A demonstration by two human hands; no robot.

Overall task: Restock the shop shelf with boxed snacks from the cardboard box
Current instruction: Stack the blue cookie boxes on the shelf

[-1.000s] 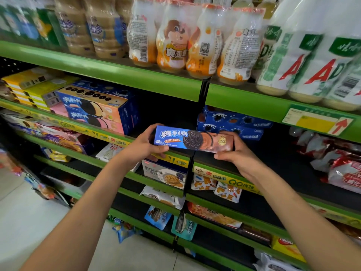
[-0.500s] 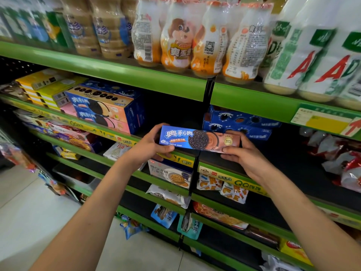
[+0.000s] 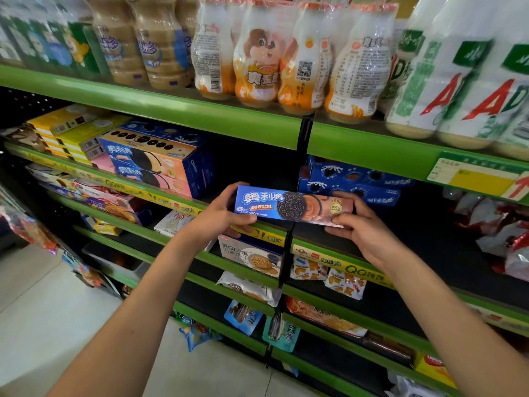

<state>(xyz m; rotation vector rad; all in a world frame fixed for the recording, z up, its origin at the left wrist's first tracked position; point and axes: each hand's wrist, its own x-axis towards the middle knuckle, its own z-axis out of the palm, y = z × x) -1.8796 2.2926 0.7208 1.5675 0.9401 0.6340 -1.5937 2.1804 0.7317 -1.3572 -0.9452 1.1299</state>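
Note:
A long blue and brown Oreo box (image 3: 292,206) is held level in front of the green shelf's edge (image 3: 337,262). My left hand (image 3: 220,216) grips its left end, thumb under the front face. Its right end sits in the curled fingers of my right hand (image 3: 363,227). Just behind it, two dark blue Oreo boxes (image 3: 352,183) lie stacked on the same shelf. Further left stands a stack of blue, orange and pink Oreo boxes (image 3: 160,164). The cardboard box is out of view.
Drink bottle packs (image 3: 286,53) fill the shelf above. Yellow boxes (image 3: 71,130) sit far left, red and white packets (image 3: 503,239) far right. Lower shelves hold biscuit boxes (image 3: 252,257) and snack bags (image 3: 326,273). A black upright post (image 3: 303,130) divides the shelf sections. Light floor tiles (image 3: 43,310) lie lower left.
Both hands have kept their hold on the Oreo box and carried it slightly right and toward the shelf; the view has drifted a little to the left.

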